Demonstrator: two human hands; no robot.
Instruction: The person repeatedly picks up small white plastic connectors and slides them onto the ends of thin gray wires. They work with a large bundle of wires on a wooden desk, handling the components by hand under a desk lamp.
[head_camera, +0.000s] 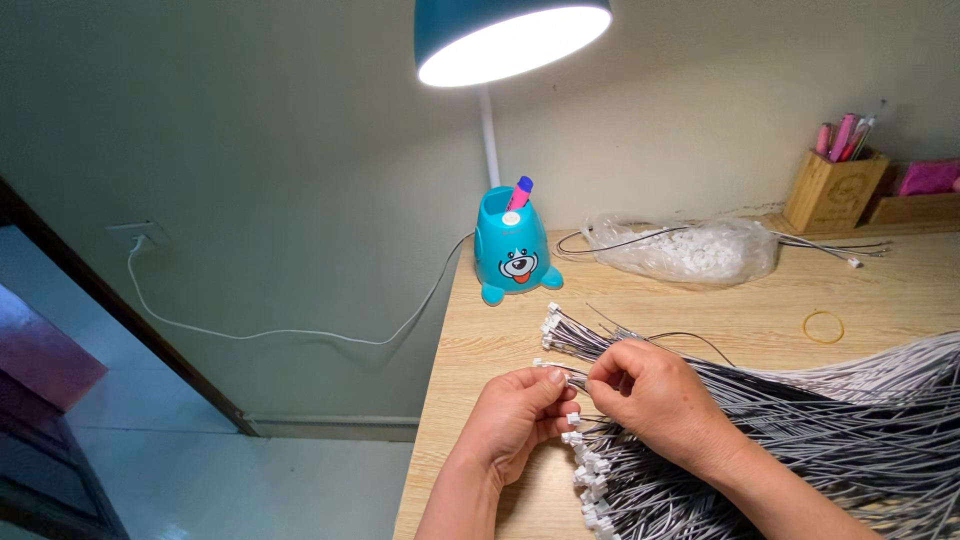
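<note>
A big bundle of thin grey and black wires (850, 420) with small white plug connectors (588, 470) on their ends lies across the wooden table (480, 350). My left hand (520, 415) pinches a few wire ends near their connectors. My right hand (650, 395) rests on top of the bundle, and its fingertips meet the left hand's fingers on the same wires. A second fan of connector ends (556, 328) lies just beyond my hands.
A teal bear-shaped lamp base (512, 250) with a lit shade (512, 35) stands at the table's back left. Behind are a clear bag of white connectors (690, 250), a yellow rubber band (824, 326), and a wooden pen holder (835, 190). The table's left edge drops to the floor.
</note>
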